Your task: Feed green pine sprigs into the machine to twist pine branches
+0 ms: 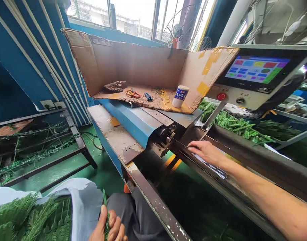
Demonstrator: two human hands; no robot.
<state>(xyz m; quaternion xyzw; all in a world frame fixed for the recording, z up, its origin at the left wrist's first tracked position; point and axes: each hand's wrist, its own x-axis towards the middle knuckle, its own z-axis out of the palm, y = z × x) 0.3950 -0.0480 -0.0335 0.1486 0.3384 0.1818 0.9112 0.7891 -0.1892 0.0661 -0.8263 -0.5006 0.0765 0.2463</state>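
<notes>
My left hand [108, 225] is closed around a thin green artificial pine sprig [104, 198], whose tip points up above the thumb. Just left of it, a white-lined bag [86, 197] holds a heap of green artificial pine branches [20, 217]. Stretched out over the machine's dark metal rail [193, 164], my right hand [206, 152] has its fingers curled and pressed together. Whatever is between those fingers, if anything, is too small to make out. The machine's metal head [165, 139] lies a short way left of the fingertips.
Atop the machine, a cardboard shield [143, 67] holds red-handled pliers [133, 94], a blue tool [148, 97] and a white-and-blue tub [180, 97]. A control screen [256, 68] with a red button [221, 96] stands right. More pine branches [233, 124] lie behind the trough [263, 157].
</notes>
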